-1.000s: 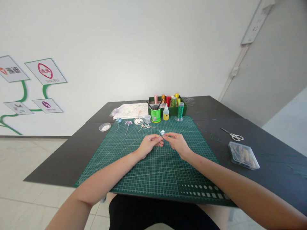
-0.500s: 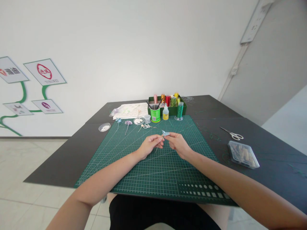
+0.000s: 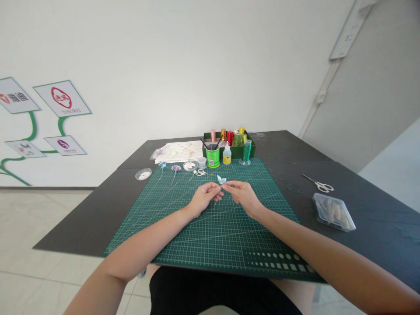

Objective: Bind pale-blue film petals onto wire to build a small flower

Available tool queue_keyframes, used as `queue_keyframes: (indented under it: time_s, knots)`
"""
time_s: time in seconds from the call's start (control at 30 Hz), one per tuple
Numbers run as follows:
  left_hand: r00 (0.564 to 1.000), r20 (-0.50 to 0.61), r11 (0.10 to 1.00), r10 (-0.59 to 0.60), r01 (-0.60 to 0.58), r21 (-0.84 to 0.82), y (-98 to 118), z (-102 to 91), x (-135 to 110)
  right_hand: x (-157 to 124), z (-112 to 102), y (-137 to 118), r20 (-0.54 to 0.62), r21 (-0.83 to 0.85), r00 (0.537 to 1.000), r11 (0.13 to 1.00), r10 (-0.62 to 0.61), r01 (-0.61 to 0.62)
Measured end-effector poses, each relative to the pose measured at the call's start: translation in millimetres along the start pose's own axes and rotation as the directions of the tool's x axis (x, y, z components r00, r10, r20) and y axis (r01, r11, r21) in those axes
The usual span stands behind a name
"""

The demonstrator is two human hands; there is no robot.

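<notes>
Over the middle of the green cutting mat [image 3: 183, 232], both my hands meet at a small pale blue artificial flower [image 3: 222, 180]. My left hand [image 3: 206, 199] is closed, its thumb and finger pinching the flower just below its petals; a thin stem end shows beneath the fingers. My right hand [image 3: 243, 197] pinches at the same spot from the other side, fingertips almost touching those of the left. The petals stand up above the fingertips. Small white-handled scissors [image 3: 201, 173] lie on the mat beyond my hands.
Behind stand a green can with brushes [image 3: 213, 158], a glue bottle [image 3: 227, 154], a green thread spool [image 3: 246, 153] and a box of spools [image 3: 251, 149]. Finished flowers [image 3: 176, 168] lie back left. Larger scissors [image 3: 323, 187] and a clear plastic box [image 3: 333, 211] sit at right.
The blue flower has turned so that its petals point up and slightly left, and more of them show. My right fingers have shifted slightly down towards the stem.
</notes>
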State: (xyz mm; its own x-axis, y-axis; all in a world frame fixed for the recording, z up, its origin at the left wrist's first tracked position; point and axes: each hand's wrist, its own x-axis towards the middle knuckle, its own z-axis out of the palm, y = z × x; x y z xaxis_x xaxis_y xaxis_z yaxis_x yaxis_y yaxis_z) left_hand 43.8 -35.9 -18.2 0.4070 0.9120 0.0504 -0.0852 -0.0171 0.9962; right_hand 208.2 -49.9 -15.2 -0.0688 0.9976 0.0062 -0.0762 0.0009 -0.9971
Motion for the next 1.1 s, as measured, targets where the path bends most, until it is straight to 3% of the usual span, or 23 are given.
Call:
queue_keyframes:
  time_s: [0.3,0.6,0.83,0.93,1.1]
  knots:
    - [0.999,-0.053,1.0,-0.014,0.014,0.004,-4.3,0.2,1.5,3.3,-1.7,4.0,-0.003,-0.139,0.992,0.982,-0.128,0.127]
    - [0.987,-0.159,0.999,-0.035,0.036,0.003,0.1,-3.6,3.3,6.9,-6.1,4.2,0.06,-0.229,0.985,0.958,-0.161,0.17]
    - [0.978,-0.207,1.0,-0.024,0.027,0.012,0.6,-7.4,5.0,20.1,-24.1,-1.6,0.084,-0.379,0.983,0.907,-0.166,0.185]
    - [0.972,-0.234,1.0,-0.003,0.006,0.016,-0.2,-8.7,5.1,29.3,-37.8,-0.5,0.071,-0.521,0.986,0.838,-0.149,0.164]
    - [0.969,-0.245,1.0,0.017,-0.013,0.016,0.2,-10.2,4.7,44.5,-66.2,0.1,-0.066,-0.808,0.992,0.589,-0.111,0.012]
